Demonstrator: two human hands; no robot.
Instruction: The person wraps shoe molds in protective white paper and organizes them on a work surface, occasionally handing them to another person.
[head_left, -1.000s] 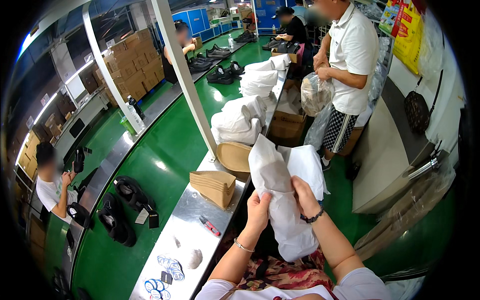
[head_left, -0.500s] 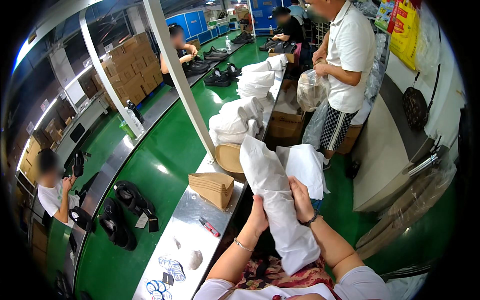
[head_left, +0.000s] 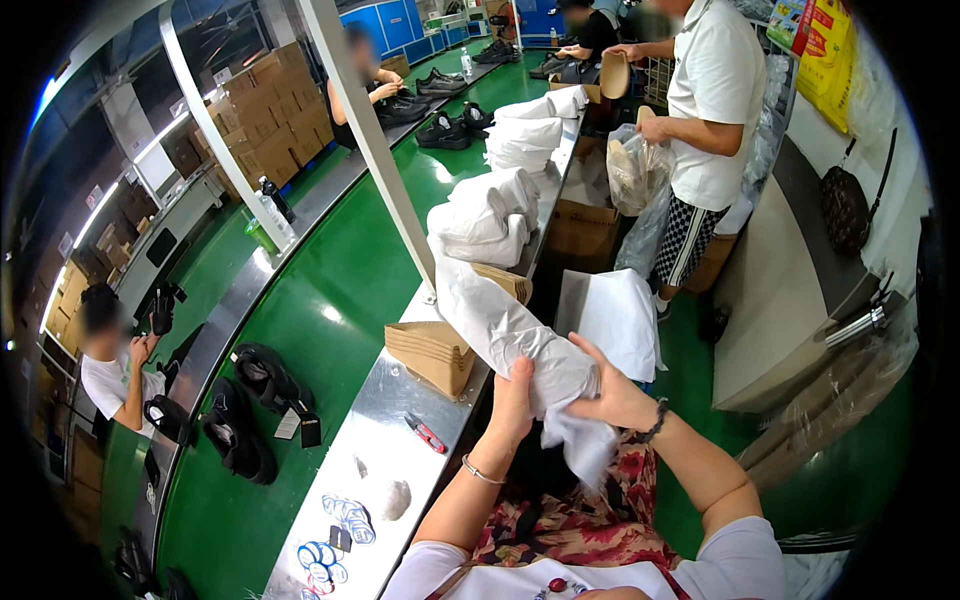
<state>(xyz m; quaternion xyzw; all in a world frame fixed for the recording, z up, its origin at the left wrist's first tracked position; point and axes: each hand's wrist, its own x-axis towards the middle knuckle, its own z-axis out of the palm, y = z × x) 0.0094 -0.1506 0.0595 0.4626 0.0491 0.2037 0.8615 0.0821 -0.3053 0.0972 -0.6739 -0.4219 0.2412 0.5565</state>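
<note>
Both my hands grip a long bundle wrapped in white tissue paper [head_left: 500, 325], tilted with its top toward the upper left over the metal bench edge. My left hand [head_left: 513, 398] clasps its lower part from the left; my right hand [head_left: 612, 392], a dark bracelet on the wrist, holds it from the right. Loose paper [head_left: 590, 455] hangs below my hands. A stack of brown cardboard insoles [head_left: 432, 352] lies just left of the bundle, and a sheet pile of white tissue [head_left: 618, 318] sits to the right.
A green conveyor belt [head_left: 330, 300] carries black shoes [head_left: 250, 395]. A red-handled tool [head_left: 428, 434] and round stickers [head_left: 330, 540] lie on the steel bench. More white wrapped bundles [head_left: 490, 215] are stacked ahead. A person in a white shirt [head_left: 705, 110] stands at the right; others work along the belt.
The wrapped bundle has tipped from nearly upright toward the left and come lower; my hands have closed tighter around its lower part.
</note>
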